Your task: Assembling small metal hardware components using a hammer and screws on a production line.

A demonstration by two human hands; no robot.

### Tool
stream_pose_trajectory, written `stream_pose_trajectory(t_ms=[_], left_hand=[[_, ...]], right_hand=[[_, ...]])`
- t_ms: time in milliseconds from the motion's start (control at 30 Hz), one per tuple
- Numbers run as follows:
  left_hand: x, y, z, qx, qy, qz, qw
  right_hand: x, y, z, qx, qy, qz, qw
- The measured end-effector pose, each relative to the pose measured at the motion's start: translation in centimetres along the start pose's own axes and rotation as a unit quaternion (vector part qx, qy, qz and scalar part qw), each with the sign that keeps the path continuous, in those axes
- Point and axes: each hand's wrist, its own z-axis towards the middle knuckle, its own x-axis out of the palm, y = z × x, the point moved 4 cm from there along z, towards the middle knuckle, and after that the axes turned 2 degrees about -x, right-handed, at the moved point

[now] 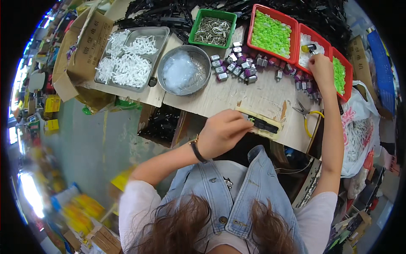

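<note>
My left hand [224, 132] is at the table's front edge, thumb and fingers pinched together over the left end of a long black plastic part [265, 125]. A speck of light green shows at its fingertips, too small to name. The black part lies in a pale yellow block-like holder [274, 134]. My right hand [321, 70] reaches far right, fingers bent down at the red tray of small white pieces [305, 63]. What its fingertips hold, if anything, is hidden. Beside them in that tray lies a small dark and yellow cylinder [311, 48].
Red trays of green pieces [270, 36] flank the white ones. Small motors [241, 65] lie mid-table, near a green tray of metal pins [213, 30]. A round metal bowl [165, 86] and a steel tray of white parts [160, 39] stand left. Yellow-handled pliers [306, 122] lie right.
</note>
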Motion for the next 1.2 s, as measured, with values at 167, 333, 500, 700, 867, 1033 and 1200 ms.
stream_pose_trajectory(t_ms=[167, 333, 500, 700, 867, 1033, 1200], left_hand=[[1.4, -0.6, 0.2, -0.195, -0.062, -0.291, 0.935], [3.2, 0.0, 0.8, -0.296, -0.059, -0.44, 0.846], [4.5, -0.7, 0.1, -0.314, -0.03, -0.511, 0.8], [4.6, 0.3, -1.5, -0.339, -0.017, -0.514, 0.788], [4.7, 1.0, -1.8, -0.348, -0.023, -0.511, 0.785], [4.3, 0.3, -3.0, -0.297, -0.064, -0.391, 0.869], [4.0, 0.2, -1.6, -0.311, 0.115, -0.383, 0.862]], right_hand=[[-1.4, 0.6, 0.0, -0.012, -0.068, 0.001, 0.998], [-5.4, 5.8, -7.1, 0.064, -0.083, 0.514, 0.851], [-6.8, 14.6, -17.7, 0.08, 0.02, 0.687, 0.722], [-5.5, 16.1, -19.8, 0.087, -0.003, 0.718, 0.69], [-6.5, 16.5, -19.9, -0.088, -0.133, 0.509, 0.846], [-6.0, 17.3, -20.7, 0.08, 0.043, 0.674, 0.733], [-7.4, 15.6, -21.0, 0.113, 0.224, 0.746, 0.616]])
